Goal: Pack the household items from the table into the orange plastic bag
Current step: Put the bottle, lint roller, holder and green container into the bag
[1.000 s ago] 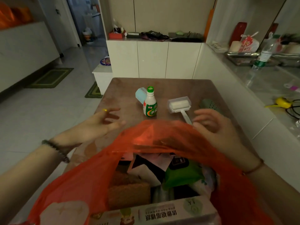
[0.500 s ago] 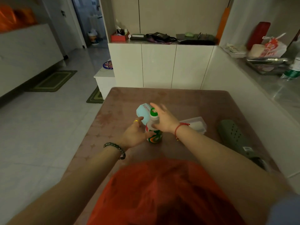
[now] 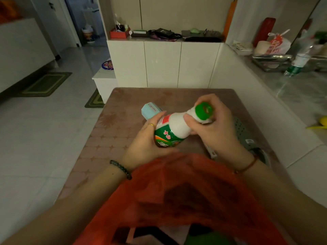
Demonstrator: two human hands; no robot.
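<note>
A white bottle with a green cap and green label (image 3: 174, 128) is lifted off the brown table (image 3: 113, 138) and tilted, cap pointing up to the right. My left hand (image 3: 146, 145) holds its labelled base. My right hand (image 3: 214, 128) grips its neck just under the cap. The orange plastic bag (image 3: 185, 191) lies below the hands at the table's near edge, with several packed items showing dimly through it. A light blue box (image 3: 150, 110) lies on the table behind the bottle. Of the lint roller only the handle end (image 3: 211, 151) shows beneath my right wrist.
A grey-green perforated slipper (image 3: 246, 137) lies on the table's right side, partly behind my right arm. A white counter (image 3: 300, 96) runs along the right with a bottle, trays and bags. White cabinets stand beyond the table's far edge. Tiled floor lies to the left.
Both hands took hold of the bottle where it stood on the table, then lifted and tilted it toward me above the bag. The view has dropped closer over the bag.
</note>
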